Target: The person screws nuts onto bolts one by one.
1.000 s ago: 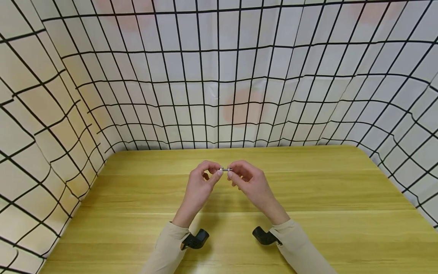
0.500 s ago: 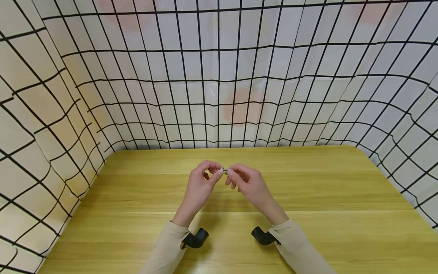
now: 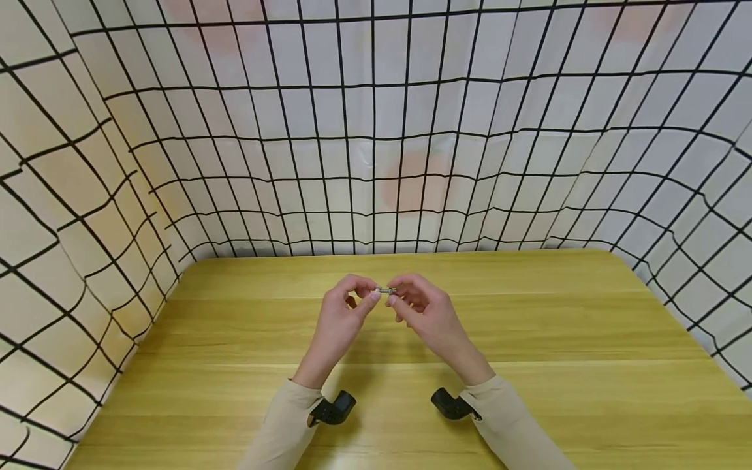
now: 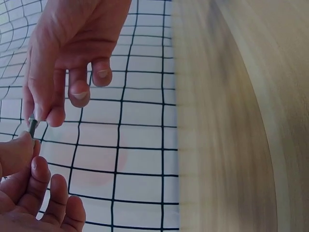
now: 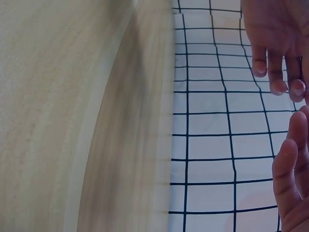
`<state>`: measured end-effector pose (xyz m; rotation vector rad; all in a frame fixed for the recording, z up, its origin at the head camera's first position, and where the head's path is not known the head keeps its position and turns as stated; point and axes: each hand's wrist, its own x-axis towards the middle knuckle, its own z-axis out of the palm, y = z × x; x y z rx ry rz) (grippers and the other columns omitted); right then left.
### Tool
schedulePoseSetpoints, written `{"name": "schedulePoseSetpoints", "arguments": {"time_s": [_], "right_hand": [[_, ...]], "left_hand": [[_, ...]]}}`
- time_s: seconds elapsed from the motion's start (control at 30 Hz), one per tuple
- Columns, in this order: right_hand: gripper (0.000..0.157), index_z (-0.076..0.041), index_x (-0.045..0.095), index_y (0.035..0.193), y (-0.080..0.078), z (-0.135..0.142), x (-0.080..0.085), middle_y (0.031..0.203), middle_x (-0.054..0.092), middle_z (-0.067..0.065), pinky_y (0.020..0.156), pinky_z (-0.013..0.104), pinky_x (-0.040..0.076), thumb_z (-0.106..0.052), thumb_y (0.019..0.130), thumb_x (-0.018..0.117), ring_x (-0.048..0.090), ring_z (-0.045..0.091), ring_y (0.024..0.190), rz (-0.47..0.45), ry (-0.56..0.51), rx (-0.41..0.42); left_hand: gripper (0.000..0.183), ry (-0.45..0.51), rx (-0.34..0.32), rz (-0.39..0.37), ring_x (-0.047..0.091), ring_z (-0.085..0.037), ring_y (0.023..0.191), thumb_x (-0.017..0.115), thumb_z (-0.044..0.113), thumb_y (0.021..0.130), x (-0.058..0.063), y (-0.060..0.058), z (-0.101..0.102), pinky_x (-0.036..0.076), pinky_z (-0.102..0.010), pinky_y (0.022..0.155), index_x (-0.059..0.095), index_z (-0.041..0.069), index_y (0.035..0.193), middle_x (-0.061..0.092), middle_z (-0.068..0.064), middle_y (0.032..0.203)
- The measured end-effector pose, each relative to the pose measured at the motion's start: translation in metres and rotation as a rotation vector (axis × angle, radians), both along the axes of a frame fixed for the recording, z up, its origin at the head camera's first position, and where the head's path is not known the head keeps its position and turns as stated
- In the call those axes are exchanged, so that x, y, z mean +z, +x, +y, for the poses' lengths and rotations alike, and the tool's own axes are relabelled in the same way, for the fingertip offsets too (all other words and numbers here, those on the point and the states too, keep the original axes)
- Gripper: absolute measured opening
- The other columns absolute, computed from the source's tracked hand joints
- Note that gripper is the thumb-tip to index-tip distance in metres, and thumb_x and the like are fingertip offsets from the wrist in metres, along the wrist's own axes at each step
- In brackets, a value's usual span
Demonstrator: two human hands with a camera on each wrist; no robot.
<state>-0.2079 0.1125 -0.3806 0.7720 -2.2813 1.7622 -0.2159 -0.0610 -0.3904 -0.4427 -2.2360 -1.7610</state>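
Only head, left-wrist views: rod

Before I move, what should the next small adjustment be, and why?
I'd probably steady the bolt-like metal piece with the left hand and have the right hand give its end a slight turn: the two hands appear to pinch opposite ends, the middle shows between them, and it is held above the table.
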Motion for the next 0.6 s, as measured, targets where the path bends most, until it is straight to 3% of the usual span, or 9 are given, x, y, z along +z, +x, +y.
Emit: {"name": "schedulePoseSetpoints", "arguments": {"time_s": [0.27,0.47,0.6], "right_hand": [[0.013,-0.009,0.058,0.107,0.000,-0.001,0.001,0.081,0.065,0.006,0.053,0.028,0.043,-0.011,0.094,0.057,0.056,0.030,0.065,-0.024,0.014,-0.010],[0.010,-0.009,0.058,0.103,0.000,-0.001,0.003,0.080,0.064,0.014,0.050,0.027,0.041,-0.015,0.095,0.055,0.056,0.028,0.063,-0.063,0.015,-0.010],[0.016,-0.012,0.059,0.110,0.001,0.000,0.003,0.080,0.065,0.009,0.047,0.026,0.040,-0.019,0.096,0.054,0.055,0.021,0.060,-0.112,0.039,-0.025]], "left_hand": [[0.008,-0.006,-0.018,-0.011,0.050,-0.027,0.080,0.063,0.004,0.088,0.030,0.019,0.002,0.034,-0.035,0.069,0.064,-0.001,0.094,0.057,-0.014,0.083],[0.007,-0.015,-0.019,-0.005,0.049,-0.026,0.079,0.063,0.003,0.088,0.032,0.020,0.003,0.034,-0.034,0.069,0.064,-0.001,0.094,0.056,-0.013,0.082],[0.007,-0.018,-0.007,-0.012,0.049,-0.026,0.079,0.063,0.003,0.088,0.032,0.021,0.003,0.034,-0.034,0.068,0.064,-0.001,0.093,0.057,-0.013,0.083]]}}
